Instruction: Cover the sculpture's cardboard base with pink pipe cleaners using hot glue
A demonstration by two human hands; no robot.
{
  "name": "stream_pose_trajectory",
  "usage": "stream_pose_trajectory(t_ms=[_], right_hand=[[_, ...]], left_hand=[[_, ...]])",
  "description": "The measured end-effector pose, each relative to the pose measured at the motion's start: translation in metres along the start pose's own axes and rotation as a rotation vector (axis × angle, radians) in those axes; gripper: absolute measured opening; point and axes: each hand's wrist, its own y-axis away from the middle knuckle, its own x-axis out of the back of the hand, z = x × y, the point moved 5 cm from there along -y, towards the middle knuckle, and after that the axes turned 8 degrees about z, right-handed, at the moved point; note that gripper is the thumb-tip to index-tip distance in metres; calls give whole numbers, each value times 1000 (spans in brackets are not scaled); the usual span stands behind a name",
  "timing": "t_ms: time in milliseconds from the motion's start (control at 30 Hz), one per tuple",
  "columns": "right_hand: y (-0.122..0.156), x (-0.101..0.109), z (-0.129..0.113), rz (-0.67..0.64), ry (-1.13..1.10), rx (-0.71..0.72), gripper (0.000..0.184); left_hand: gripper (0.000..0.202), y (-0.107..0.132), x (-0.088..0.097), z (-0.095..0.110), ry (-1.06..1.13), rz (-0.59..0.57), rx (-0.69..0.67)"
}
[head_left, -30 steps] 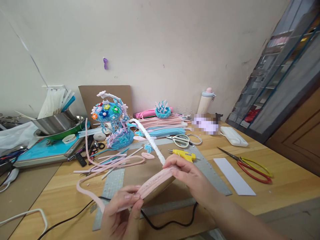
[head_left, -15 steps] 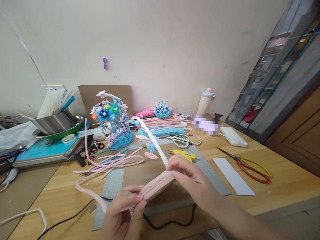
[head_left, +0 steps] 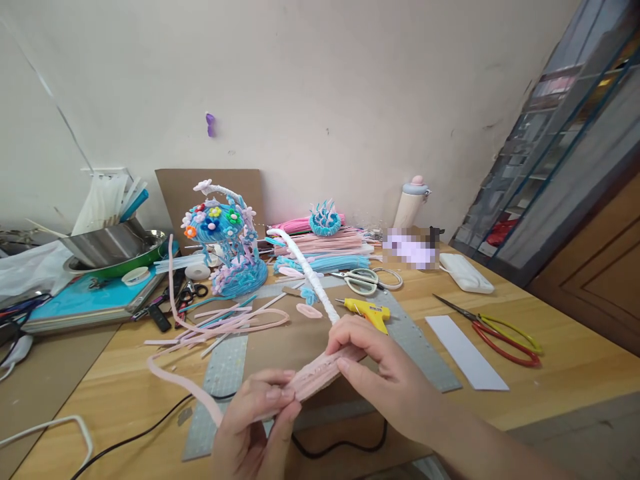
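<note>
A flat base covered in rows of pink pipe cleaner is held tilted above the mat. My left hand pinches its near left end between thumb and fingers. From that hand a long fuzzy pink pipe cleaner trails off to the left. My right hand is closed on the far right edge, its thumb on the pink rows. Behind the right fingers a white wrapped stem rises and curves over at the top. Whether the stem joins the base is hidden by the fingers.
A yellow glue gun lies just beyond my right hand, near white-handled scissors. Red-and-yellow-handled scissors and a white strip are at right. A blue flowered pipe-cleaner lamp shape stands behind. A black cable crosses in front.
Both hands and the pink base have shifted slightly to the right. The white stem has moved right with them. My right fingers sit further over the base's edge.
</note>
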Motion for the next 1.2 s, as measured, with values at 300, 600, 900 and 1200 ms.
stream_pose_trajectory(t_ms=[300, 600, 900, 1200], right_hand=[[2, -3, 0, 24, 106, 16, 10], [-1, -3, 1, -9, 128, -39, 5], [-2, -6, 2, 46, 225, -50, 14], [0, -7, -1, 5, 278, -44, 13]], left_hand=[[42, 0, -2, 1, -29, 13, 9], [42, -3, -5, 0, -15, 11, -11], [41, 0, -5, -3, -27, -21, -1], [44, -2, -7, 1, -7, -16, -19]])
